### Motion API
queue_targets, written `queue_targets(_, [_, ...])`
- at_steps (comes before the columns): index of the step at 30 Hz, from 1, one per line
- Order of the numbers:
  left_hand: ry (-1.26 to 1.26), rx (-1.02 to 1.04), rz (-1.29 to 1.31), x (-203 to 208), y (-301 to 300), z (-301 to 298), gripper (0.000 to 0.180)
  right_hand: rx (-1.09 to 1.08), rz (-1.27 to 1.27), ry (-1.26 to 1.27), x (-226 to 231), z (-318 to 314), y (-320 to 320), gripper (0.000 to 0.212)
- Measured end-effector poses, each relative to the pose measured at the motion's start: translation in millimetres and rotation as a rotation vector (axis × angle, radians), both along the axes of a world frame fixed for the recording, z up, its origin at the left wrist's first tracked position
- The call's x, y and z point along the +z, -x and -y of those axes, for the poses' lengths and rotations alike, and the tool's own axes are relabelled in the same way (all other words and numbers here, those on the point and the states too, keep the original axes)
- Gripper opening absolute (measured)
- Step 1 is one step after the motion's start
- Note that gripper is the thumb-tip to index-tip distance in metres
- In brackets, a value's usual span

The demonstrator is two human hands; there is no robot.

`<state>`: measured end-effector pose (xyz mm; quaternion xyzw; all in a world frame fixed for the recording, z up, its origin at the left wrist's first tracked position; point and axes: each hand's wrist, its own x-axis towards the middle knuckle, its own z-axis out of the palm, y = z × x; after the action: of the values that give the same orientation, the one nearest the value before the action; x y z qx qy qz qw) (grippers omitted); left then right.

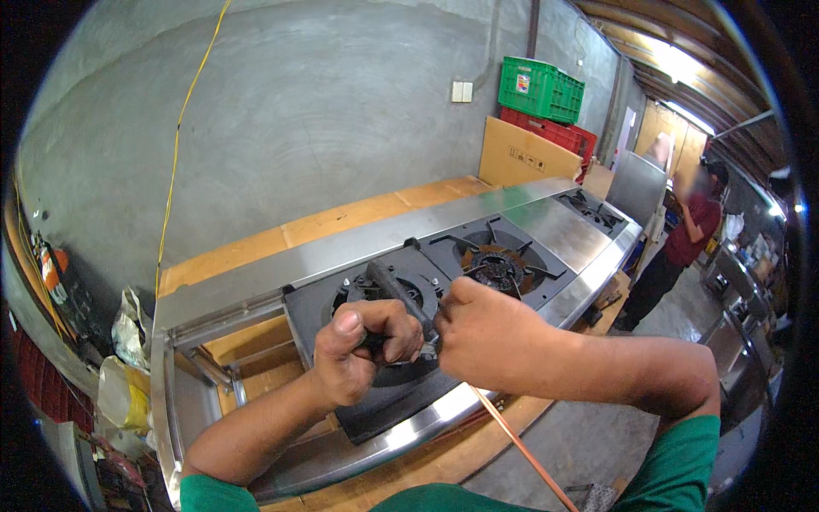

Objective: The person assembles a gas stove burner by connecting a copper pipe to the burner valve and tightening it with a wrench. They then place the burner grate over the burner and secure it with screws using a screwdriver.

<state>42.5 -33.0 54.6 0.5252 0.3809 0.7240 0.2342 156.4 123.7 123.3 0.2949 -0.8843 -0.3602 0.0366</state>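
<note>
Ceiling lamps (674, 61) glare white at two o'clock. The steel table's front edge (401, 437) flares at six; the grey wall (324, 111) at eleven is softly lit. A co-worker's head (701, 183) between two and three is blurred. Fisheye distortion bows straight edges, and the rim falls to black.

Workshop, by the look of it. Bare grey wall (341, 111), concrete floor (597, 435), strip light (689, 118) under a rough beamed roof (729, 55). Long steel stove (554, 230), one bay open in its top; thin copper pipe (522, 445) near its front edge. Green crate (559, 96) stacked on red crate (546, 126).
</note>
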Motion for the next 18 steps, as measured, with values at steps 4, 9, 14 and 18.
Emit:
queue_targets(4, [0.003,-0.005,0.006,0.7,0.7,-0.9,0.066,-0.017,0.049,-0.040,2.6,3.1,-0.5,0.009])
queue_targets(9, [-0.013,-0.031,-0.002,-1.6,3.3,-0.7,0.067,-0.049,0.004,-0.046,-9.8,-10.9,2.1,0.012])
queue_targets(14, [-0.041,-0.017,-0.019,-2.2,-0.8,4.5,0.063,-0.199,0.010,0.364,-23.5,-45.2,2.8,0.034])
queue_targets(18, [-0.026,-0.022,-0.014,-2.8,-1.7,3.5,0.062,-0.331,0.137,0.869,-79.2,-79.1,2.5,0.041])
